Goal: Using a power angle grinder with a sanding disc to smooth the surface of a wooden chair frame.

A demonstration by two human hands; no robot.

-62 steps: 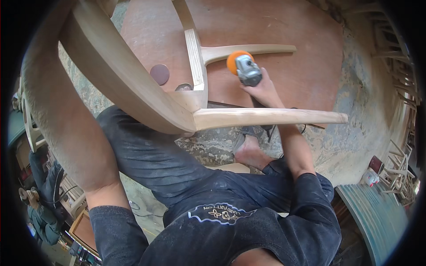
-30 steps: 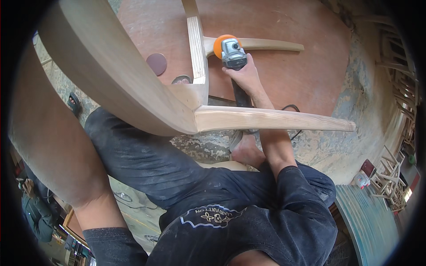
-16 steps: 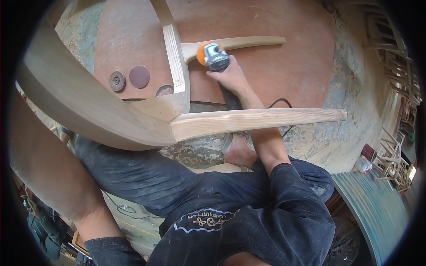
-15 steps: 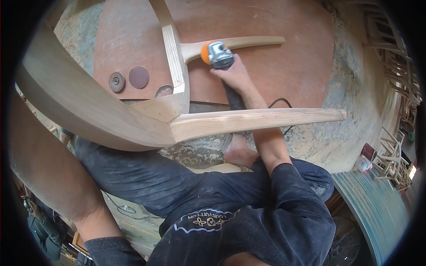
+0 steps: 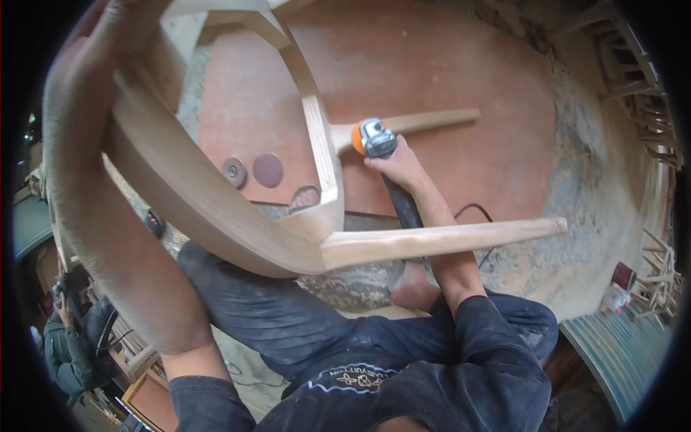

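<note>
A bare wooden chair frame [image 5: 209, 205] lies tipped over my lap, its broad curved rail facing me and two tapered legs pointing right. My right hand [image 5: 402, 164] is closed round an angle grinder [image 5: 378, 140] with an orange disc backing. The grinder's head is by the root of the far leg [image 5: 439, 121]; whether the disc touches the wood I cannot tell. My right forearm passes beneath the near leg [image 5: 446, 237]. At the upper left my left hand [image 5: 108, 36], partly blurred, grips the top of the frame; some of its fingers are hidden.
A reddish-brown board [image 5: 461, 65] covers the floor ahead, with a flap wheel [image 5: 235, 172] and a round sanding disc [image 5: 268, 171] on it. The black cord [image 5: 475, 207] curls beside my right forearm. Wooden frames [image 5: 633, 93] are stacked at right. Another person [image 5: 68, 345] works at lower left.
The view has swung left and up, so the scene sits lower and further right. My left hand and more of the frame's top have come into view. The right hand keeps hold of the grinder.
</note>
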